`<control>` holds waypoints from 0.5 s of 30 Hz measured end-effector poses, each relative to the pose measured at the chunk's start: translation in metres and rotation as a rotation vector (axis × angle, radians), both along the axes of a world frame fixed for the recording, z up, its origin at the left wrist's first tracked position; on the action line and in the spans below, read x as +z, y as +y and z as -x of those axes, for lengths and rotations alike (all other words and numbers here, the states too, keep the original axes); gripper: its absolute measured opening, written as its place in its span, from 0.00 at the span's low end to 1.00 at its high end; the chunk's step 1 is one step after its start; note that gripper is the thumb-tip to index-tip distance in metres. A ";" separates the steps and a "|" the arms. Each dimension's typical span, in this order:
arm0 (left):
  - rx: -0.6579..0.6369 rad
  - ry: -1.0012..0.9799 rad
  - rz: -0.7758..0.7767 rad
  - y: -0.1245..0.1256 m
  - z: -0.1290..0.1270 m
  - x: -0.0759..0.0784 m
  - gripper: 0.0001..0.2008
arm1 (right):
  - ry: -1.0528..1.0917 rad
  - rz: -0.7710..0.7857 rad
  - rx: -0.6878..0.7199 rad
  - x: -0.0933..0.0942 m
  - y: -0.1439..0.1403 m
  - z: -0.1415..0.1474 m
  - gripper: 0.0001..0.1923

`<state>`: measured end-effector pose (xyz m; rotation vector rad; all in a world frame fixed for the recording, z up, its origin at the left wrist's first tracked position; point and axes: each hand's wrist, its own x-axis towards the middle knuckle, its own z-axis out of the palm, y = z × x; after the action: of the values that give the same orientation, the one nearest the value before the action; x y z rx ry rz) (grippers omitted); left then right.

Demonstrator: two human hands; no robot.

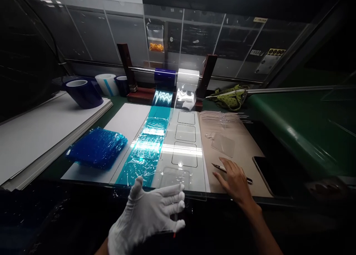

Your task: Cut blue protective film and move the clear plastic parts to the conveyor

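Note:
My left hand (150, 207), in a white glove, is held palm up at the near edge of the work surface with its fingers spread. Faint clear edges and a small red spot show by its fingers; whether it supports a clear sheet is hard to see. Bare, my right hand (235, 177) rests over a craft knife (219, 167) on the brown board (208, 184). Thumb and forefinger are apart on either side of the knife, whose middle is hidden. Beyond it lies a clear square plate (224, 145). Blue film (147, 147) runs between the hands beside a white sheet with outlined squares (185, 155).
Film rolls, blue (165, 76) and white (188, 77), hang on a rod at the back. Left are a stack of blue film pieces (97, 147) and loose rolls (85, 94). A phone (268, 173) lies right, a green patterned pouch (230, 97) farther back.

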<state>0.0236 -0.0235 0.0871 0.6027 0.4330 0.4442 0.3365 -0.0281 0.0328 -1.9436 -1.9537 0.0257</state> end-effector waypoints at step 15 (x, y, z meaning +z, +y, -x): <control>0.061 -0.488 0.448 0.027 -0.052 -0.023 0.59 | 0.074 0.065 0.600 0.065 0.002 0.103 0.60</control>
<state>0.0758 0.0034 0.0644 0.0375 0.0749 0.5146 0.2331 -0.0257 0.0975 -1.3001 -2.4287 0.3183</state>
